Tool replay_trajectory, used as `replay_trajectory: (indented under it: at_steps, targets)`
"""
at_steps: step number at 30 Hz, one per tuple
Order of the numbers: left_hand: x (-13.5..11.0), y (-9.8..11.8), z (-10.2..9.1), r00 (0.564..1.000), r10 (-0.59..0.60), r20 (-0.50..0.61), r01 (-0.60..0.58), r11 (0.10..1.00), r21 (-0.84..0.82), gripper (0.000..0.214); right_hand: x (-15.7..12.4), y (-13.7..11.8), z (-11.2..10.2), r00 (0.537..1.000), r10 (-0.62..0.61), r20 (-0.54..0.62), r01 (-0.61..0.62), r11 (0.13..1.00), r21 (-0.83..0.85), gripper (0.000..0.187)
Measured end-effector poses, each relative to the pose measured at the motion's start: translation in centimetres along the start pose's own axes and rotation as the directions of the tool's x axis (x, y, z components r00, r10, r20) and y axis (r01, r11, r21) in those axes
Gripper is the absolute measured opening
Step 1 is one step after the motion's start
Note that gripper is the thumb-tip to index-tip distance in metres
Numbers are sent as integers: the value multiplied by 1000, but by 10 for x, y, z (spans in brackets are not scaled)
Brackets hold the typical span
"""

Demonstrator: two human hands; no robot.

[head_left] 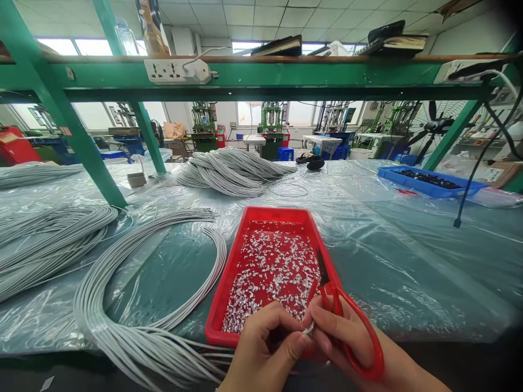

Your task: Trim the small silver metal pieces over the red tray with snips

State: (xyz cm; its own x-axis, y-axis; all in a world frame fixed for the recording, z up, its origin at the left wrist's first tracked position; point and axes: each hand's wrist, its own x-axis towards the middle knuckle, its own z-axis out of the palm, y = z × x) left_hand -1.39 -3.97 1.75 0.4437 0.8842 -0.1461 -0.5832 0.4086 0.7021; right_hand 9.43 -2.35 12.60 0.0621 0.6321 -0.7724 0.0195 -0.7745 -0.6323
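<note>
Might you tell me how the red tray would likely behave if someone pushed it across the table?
The red tray would probably slide fairly easily, as the plastic sheeting around it looks glossy. It seems unlikely to tip, being broad and low. The loose silvery scraps inside might shift with a jolt.

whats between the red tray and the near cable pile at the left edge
A curved bundle of grey cables, on clear sheeting, in the head view.
</note>
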Motion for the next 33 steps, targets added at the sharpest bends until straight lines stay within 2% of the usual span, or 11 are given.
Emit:
replay_trajectory:
  at_steps: [3,7,10,13,16,19,21,23,26,30,33]
  targets:
    - [1,2,0,1000,-22,-12,22,1000,-15,37,0,2,-2,999,-42,10,42,999,11,34]
    - [2,7,3,997,-51,-59,48,998,-40,33,0,3,-4,992,-125,-36,116,976,-186,36]
    - [1,10,6,992,-48,-113,46,999,-24,32,-1,2,-3,969,-199,-145,145,937,-318,38]
    - [1,8,9,990,-29,-141,25,999,-29,31,-2,3,-1,951,-259,-167,172,896,-410,37]
    - [1,1,9,992,-9,-126,4,999,-43,30,-1,6,0,962,-237,-138,183,929,-321,39]
    - [2,-3,9,994,-1,-112,-6,998,-56,30,3,9,3,979,-141,-145,129,988,-88,39]
    - [3,-1,9,995,-16,-102,4,994,-110,29,5,11,6,982,-116,-147,122,992,32,38]
    - [3,3,9,994,-49,-96,29,979,-200,30,6,12,7,985,-121,-122,129,990,60,41]
    - [2,9,10,989,-81,-120,46,962,-269,31,5,13,2,978,-169,-126,164,985,-50,37]
    - [0,11,12,975,-26,-222,-8,989,-150,31,0,10,-8,958,-265,-111,208,905,-372,31]
    - [0,9,12,970,21,-244,-43,995,-85,29,-2,7,-6,952,-288,-105,217,875,-432,29]
